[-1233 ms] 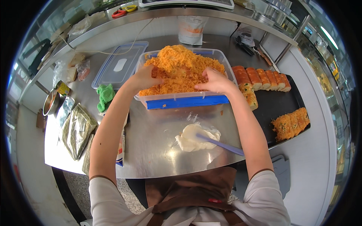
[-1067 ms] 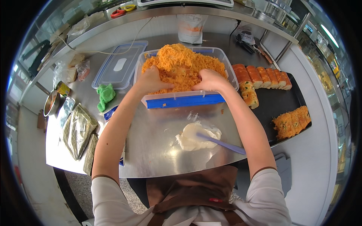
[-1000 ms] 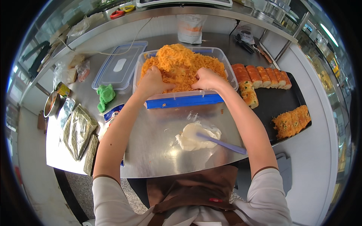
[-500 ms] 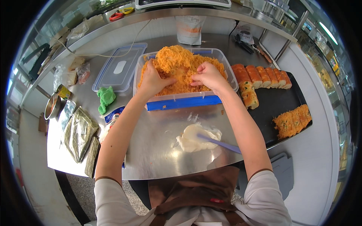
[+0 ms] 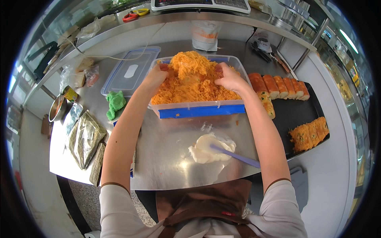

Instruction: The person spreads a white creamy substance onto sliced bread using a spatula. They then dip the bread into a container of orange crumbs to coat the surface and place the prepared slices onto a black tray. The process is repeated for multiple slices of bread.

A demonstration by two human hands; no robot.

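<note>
Orange meat floss (image 5: 178, 90) fills a clear plastic tub (image 5: 234, 104) with a blue lower front and is heaped high at its middle. My left hand (image 5: 158, 76) reaches into the left side of the heap, its fingers curled around floss and their tips partly buried. On the right side, my right hand (image 5: 231, 78) closes on floss between bent fingers and thumb. A paler patch shows between the hands, mostly covered; I cannot make out what it is. On the steel table before the tub lies a white creamy spread (image 5: 210, 148) with a purple spatula (image 5: 238, 155) in it.
At right, a black tray (image 5: 279, 131) holds bread rolls (image 5: 278, 85) and floss-coated pieces (image 5: 309, 134). A tub lid (image 5: 131, 71), green cloth (image 5: 116, 104) and bagged seaweed sheets (image 5: 85, 137) lie left. A pouch (image 5: 205, 35) stands behind the tub, below a shelf (image 5: 174, 18).
Both hands have moved apart, outward from the middle of the heap to its two sides. Loose floss covers more of the middle. The whole view has shifted slightly.
</note>
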